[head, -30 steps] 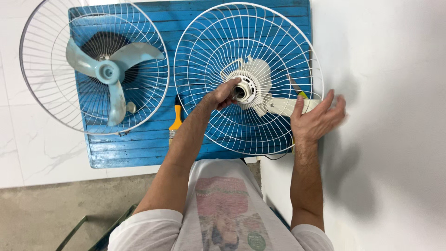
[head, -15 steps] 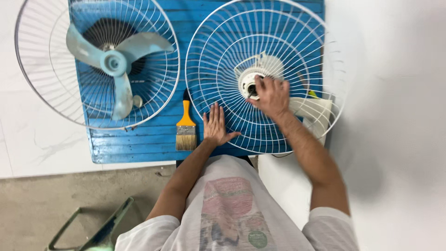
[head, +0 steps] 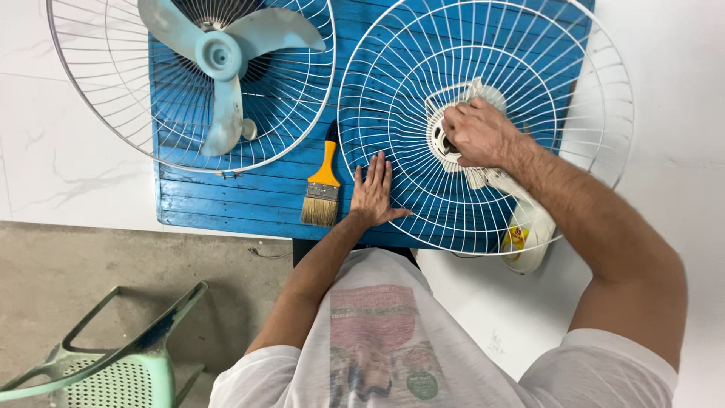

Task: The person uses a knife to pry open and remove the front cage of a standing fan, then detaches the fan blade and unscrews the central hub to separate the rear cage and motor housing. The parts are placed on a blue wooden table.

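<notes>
A white wire fan guard (head: 393, 83) lies on a blue slatted board (head: 226, 204), with the white fan motor body (head: 529, 227) under it at the lower right. My right hand (head: 479, 134) is closed over the white hub (head: 436, 136) at the guard's centre, fingers curled on it. Fingers apart, my left hand (head: 374, 193) lies flat on the guard's lower left wires and holds nothing. An orange-handled paintbrush (head: 323, 189) lies on the board just left of my left hand.
A second wire guard (head: 98, 113) holding a pale blue three-blade propeller (head: 219, 57) rests on the board's left part and overhangs the white surface (head: 60, 166). A green plastic chair (head: 113, 363) stands on the grey floor at the lower left.
My left hand left the hub and went down to lie flat on the guard's lower left. My right hand came in from the guard's right edge and closed on the hub.
</notes>
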